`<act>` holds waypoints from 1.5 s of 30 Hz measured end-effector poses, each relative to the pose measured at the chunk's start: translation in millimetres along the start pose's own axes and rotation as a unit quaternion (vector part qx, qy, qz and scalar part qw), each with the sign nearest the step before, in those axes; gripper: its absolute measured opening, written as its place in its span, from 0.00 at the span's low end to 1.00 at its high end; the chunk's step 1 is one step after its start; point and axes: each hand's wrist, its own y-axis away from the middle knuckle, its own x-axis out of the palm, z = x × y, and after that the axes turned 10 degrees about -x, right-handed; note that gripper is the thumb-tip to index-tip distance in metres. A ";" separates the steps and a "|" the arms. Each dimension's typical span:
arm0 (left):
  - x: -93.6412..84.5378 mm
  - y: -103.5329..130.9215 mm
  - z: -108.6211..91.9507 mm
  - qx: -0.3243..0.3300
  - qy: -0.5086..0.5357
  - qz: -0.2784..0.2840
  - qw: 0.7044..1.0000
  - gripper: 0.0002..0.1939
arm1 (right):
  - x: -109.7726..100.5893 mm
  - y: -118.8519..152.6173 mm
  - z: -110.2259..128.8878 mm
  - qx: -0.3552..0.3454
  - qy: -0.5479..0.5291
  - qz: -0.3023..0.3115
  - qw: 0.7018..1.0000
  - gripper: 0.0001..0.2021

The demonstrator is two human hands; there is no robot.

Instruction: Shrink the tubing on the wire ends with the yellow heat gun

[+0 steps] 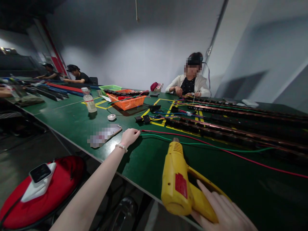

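Observation:
My right hand point(221, 205) is wrapped round the handle of a yellow heat gun point(176, 179), whose metal nozzle point(176, 140) points away from me over the green table. Out to the left, my left hand point(129, 136) pinches the end of a red wire point(173, 133). From there the wire runs right across the table. A green wire point(163, 138) lies just below it, close to my left fingers; whether they also hold it I cannot tell. The nozzle sits near both wires, apart from my left hand.
A phone point(106, 135), a white roll point(111, 117) and a bottle point(89, 102) lie left of my hand. Behind stands an orange basket point(128, 104). Long black strips with copper-coloured bars point(231, 128) fill the right. Across sits a person point(192, 81). A red stool point(64, 179) is at lower left.

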 end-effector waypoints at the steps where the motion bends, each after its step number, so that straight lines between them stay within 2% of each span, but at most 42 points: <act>1: 0.3 -0.2 0.1 -0.001 -0.002 0.000 1.000 0.23 | -0.4 -6.0 4.4 0.003 -0.007 0.004 1.000 0.24; 7: 2.8 -1.1 1.0 0.001 -0.012 -0.007 1.000 0.23 | 13.0 -29.0 30.1 0.039 -0.063 0.040 0.996 0.28; 13: 3.0 -1.3 0.3 -0.001 -0.030 -0.006 1.000 0.24 | 23.0 -54.6 56.4 0.098 -0.154 0.091 0.979 0.36; 19: 3.0 -5.0 3.4 -0.007 -0.019 0.014 1.000 0.26 | 32.8 -80.6 78.5 0.097 -0.214 0.110 0.966 0.39; 24: 2.4 -11.1 9.2 -0.009 0.025 0.031 0.999 0.29 | 40.0 -88.4 89.1 0.099 -0.222 0.103 0.965 0.39; 30: 0.7 -10.8 10.0 -0.021 0.031 0.042 0.998 0.31 | 36.9 -85.5 88.4 0.118 -0.253 0.087 0.956 0.37; 35: 0.9 -7.4 8.3 -0.001 0.038 0.021 0.999 0.28 | 33.7 -86.4 84.4 0.142 -0.277 0.078 0.947 0.25; 39: 0.7 -5.7 8.2 0.002 0.037 0.008 0.999 0.27 | 32.5 -88.1 80.6 0.155 -0.283 0.075 0.943 0.23; 45: 4.4 -5.2 9.3 0.005 0.045 -0.015 0.999 0.27 | 28.0 -80.5 59.7 0.169 -0.274 0.070 0.944 0.21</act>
